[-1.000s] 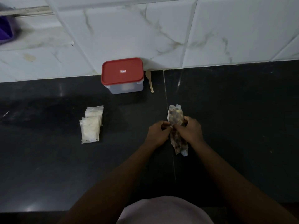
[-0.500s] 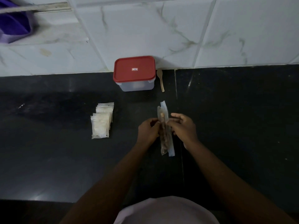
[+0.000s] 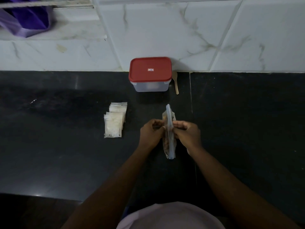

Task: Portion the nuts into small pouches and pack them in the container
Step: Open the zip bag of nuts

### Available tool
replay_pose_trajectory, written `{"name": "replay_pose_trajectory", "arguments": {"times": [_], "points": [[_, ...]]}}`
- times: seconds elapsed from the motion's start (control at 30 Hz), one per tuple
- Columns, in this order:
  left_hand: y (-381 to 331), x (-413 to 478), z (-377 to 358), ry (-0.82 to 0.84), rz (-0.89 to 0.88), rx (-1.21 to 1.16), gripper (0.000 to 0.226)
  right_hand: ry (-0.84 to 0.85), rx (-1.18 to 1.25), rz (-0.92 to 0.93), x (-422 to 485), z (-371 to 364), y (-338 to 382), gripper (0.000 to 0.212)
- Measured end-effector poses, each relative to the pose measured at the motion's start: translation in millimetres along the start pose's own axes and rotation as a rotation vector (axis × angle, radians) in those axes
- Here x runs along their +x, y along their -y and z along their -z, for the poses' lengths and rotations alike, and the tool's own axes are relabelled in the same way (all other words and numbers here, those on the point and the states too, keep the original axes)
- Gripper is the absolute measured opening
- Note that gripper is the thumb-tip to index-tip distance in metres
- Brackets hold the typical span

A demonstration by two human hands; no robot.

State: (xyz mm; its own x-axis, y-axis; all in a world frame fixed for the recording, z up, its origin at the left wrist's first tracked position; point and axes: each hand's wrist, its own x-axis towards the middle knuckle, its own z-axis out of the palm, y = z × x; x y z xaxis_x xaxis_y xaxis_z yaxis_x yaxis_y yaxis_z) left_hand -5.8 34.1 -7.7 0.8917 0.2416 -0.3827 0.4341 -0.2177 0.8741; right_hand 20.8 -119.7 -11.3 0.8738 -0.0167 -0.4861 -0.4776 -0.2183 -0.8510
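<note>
Turned on edge since a second ago, the nut bag [image 3: 168, 131] is pinched between left hand [image 3: 151, 133] and right hand [image 3: 187, 134], probably for opening.

Nut bag's [image 3: 169, 129] middle behind fingers; purple cloth [image 3: 24, 19] edge-cropped.

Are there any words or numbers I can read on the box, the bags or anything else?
None can be read.
Small label on the red lid of the container: too small and blurred to read.
Bag of nuts, small pouches, wooden spoon: no writing shows.
</note>
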Motion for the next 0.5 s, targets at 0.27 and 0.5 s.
{"name": "replay_pose_trajectory", "arguments": {"times": [0.27,0.5], "points": [[7,3,14,-0.005,-0.058,0.15,0.006,-0.017,0.089,-0.073,0,-20,9,0.025],[3,11,23,-0.07,-0.082,0.142,0.017,0.026,0.267,-0.108,-7,-33,23,0.025]]}}
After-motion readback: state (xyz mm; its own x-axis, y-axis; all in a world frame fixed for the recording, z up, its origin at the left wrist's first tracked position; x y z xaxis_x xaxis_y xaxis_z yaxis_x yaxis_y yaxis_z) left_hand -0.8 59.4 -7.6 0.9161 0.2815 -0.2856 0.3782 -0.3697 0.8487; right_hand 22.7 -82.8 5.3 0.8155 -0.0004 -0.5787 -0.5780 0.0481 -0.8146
